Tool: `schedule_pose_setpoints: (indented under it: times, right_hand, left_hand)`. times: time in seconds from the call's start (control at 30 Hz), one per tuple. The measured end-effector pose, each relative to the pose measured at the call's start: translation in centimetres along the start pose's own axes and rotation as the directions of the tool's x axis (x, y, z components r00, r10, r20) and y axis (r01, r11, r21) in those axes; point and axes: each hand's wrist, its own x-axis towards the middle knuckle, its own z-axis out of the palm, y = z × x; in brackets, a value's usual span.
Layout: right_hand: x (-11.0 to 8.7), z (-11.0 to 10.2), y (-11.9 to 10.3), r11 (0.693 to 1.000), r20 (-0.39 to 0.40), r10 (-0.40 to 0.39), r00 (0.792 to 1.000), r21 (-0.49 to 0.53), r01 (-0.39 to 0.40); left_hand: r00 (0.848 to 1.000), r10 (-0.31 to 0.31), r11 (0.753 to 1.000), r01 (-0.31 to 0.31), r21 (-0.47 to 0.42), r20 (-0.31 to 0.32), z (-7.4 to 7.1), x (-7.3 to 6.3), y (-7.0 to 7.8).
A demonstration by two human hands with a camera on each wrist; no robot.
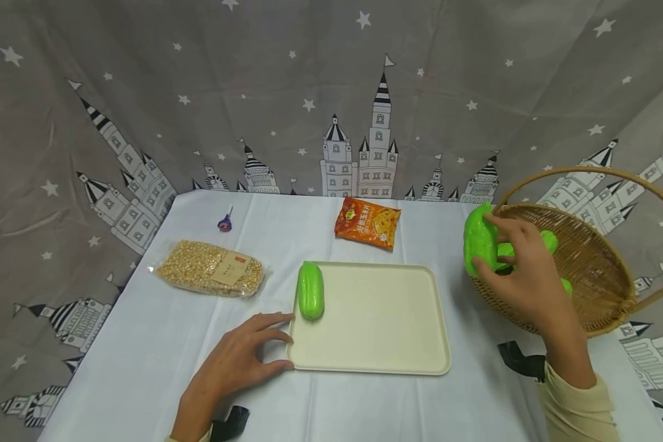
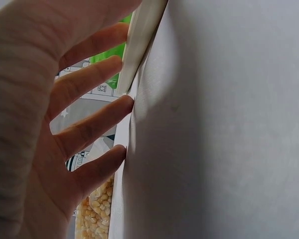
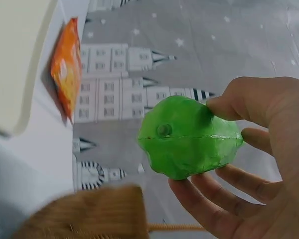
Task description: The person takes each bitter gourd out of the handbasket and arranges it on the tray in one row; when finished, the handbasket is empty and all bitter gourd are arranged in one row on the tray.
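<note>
My right hand (image 1: 527,276) grips a green toy bitter melon (image 1: 479,240) between thumb and fingers, above the left rim of the wicker basket (image 1: 591,264). In the right wrist view the melon (image 3: 184,139) shows its ribbed end with a small stem nub. More green pieces (image 1: 549,240) lie in the basket, partly hidden by the hand. At the left edge of the cream tray (image 1: 376,319), my left hand (image 1: 237,356) rests with fingers spread and fingertips at the rim. A second bitter melon (image 1: 310,291) lies lengthwise along the tray's left side.
A bag of corn kernels (image 1: 210,268) lies left of the tray. Behind the tray is an orange snack packet (image 1: 367,223), and a small wrapped lollipop (image 1: 224,222) lies at the back left. The basket's tall handle (image 1: 597,170) arches up at the right.
</note>
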Motion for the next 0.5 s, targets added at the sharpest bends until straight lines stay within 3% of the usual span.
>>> schedule_pose_setpoints:
  times: [0.27,0.5]
  right_hand:
    - [0.2,3.9,-1.3,0.996,0.038,-0.086,0.996,-0.002,0.086]
    - [0.0,8.3,-2.0,0.996,0.212,-0.022,0.977,0.092,0.002]
  left_hand:
    - [1.000,-0.004,1.000,0.004,-0.003,0.007,0.1,0.0,0.0]
    - [1.000,-0.016,1.000,0.016,0.001,0.018,-0.1,0.0,0.0]
